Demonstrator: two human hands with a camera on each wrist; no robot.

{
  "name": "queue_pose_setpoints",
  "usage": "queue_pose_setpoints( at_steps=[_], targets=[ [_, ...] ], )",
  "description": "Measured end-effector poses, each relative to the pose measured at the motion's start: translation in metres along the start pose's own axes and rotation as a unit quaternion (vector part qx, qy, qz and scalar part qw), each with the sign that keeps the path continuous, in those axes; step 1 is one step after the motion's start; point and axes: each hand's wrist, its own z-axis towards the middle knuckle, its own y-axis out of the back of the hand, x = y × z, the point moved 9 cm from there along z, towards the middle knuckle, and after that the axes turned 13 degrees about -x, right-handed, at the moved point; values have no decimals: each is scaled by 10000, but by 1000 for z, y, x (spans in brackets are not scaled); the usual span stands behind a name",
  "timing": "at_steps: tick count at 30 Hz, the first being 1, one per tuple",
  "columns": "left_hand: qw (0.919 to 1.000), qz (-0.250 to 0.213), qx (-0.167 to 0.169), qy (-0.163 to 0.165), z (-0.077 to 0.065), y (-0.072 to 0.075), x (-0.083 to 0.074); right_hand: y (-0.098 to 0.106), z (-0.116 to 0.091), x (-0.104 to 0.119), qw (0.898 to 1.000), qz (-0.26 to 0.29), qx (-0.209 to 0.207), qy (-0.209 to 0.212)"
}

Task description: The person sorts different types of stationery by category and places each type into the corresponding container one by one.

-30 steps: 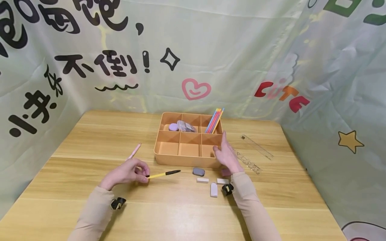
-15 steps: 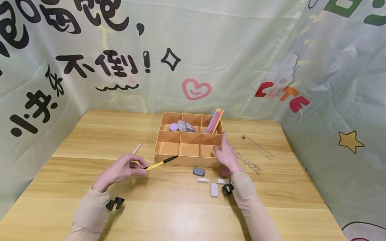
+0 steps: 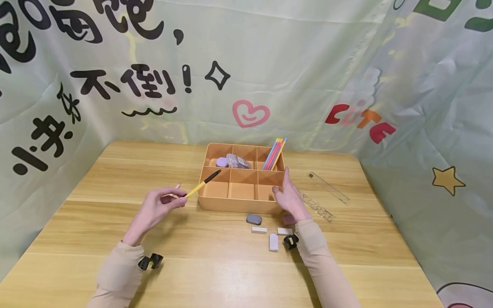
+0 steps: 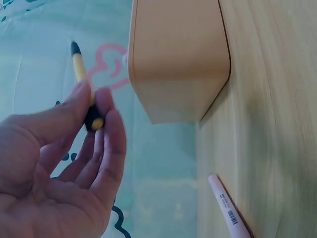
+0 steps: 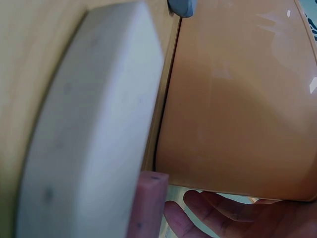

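Observation:
My left hand (image 3: 157, 206) pinches a yellow pen (image 3: 195, 188) with black ends, raised above the table to the left of the organizer box. In the left wrist view the pen (image 4: 79, 67) points up between thumb and fingers. My right hand (image 3: 291, 200) holds the right wall of the orange six-compartment organizer box (image 3: 231, 204), thumb over the rim and fingers along the outside. The right wrist view shows several fingers (image 5: 213, 210) by the box's side. A pink pen (image 4: 228, 207) lies on the table, mostly hidden behind the left hand in the head view.
Back compartments hold colored pencils (image 3: 274, 155), a purple round item (image 3: 222, 162) and a clear packet (image 3: 237, 161). Several erasers lie in front, including a grey one (image 3: 253, 219) and a white one (image 3: 273, 242). Clear rulers (image 3: 329, 188) lie to the right. A printed cloth (image 3: 292, 64) hangs behind.
My left hand has lifted the yellow pen and moved it away from me, and the pen's tip has swung upward toward the box. The right hand and the box have stayed put.

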Motion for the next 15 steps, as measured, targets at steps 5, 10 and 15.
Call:
queue_pose_setpoints(
  at_steps=[5, 10, 15],
  targets=[
    [9973, 145, -683, -226, 4, 7, -4, 0, -1, 1, 10000, 31, 0, 6],
    [9894, 372, -1311, -503, 4, 12, -12, 0, -1, 1, 10000, 84, 15, -37],
    [9735, 557, -1924, -1103, -2, 15, -29, 0, -1, 1, 10000, 70, 3, -43]
  ],
)
